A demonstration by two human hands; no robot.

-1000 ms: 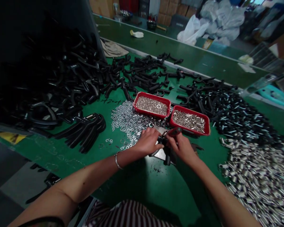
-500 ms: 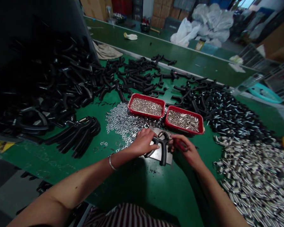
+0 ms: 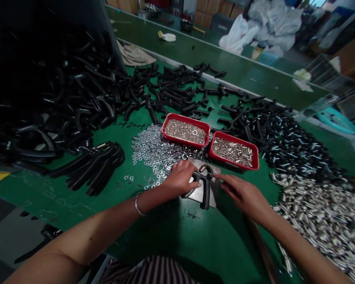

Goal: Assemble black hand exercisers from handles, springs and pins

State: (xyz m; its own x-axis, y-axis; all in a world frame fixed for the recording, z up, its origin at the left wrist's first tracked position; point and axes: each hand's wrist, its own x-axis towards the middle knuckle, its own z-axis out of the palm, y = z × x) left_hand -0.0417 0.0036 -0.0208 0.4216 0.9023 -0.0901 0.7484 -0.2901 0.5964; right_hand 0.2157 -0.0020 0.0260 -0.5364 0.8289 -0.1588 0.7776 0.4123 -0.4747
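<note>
A black clamp-like part (image 3: 206, 191) with a small spring lies on a metal plate (image 3: 197, 194) on the green table. My left hand (image 3: 182, 176) is closed on its left side, thumb across it. My right hand (image 3: 245, 194) reaches from the right with fingers stretched out, the index fingertip at the part's upper right edge. A long brown handle-like object (image 3: 262, 246) shows below my right wrist. Just beyond the plate stand two red trays, one with tiny metal pieces (image 3: 185, 132), the other with small metal pins (image 3: 232, 152).
Silver nuts (image 3: 149, 150) spread left of the plate. Assembled black clamps (image 3: 97, 167) lie farther left, beside a large heap of black parts (image 3: 85, 90). Springs (image 3: 319, 221) and black parts with screws (image 3: 298, 142) pile up at the right.
My right hand has let go of the red-handled tool it held beside the part, and its fingers have stretched out. The left hand keeps its hold. The view has shifted slightly.
</note>
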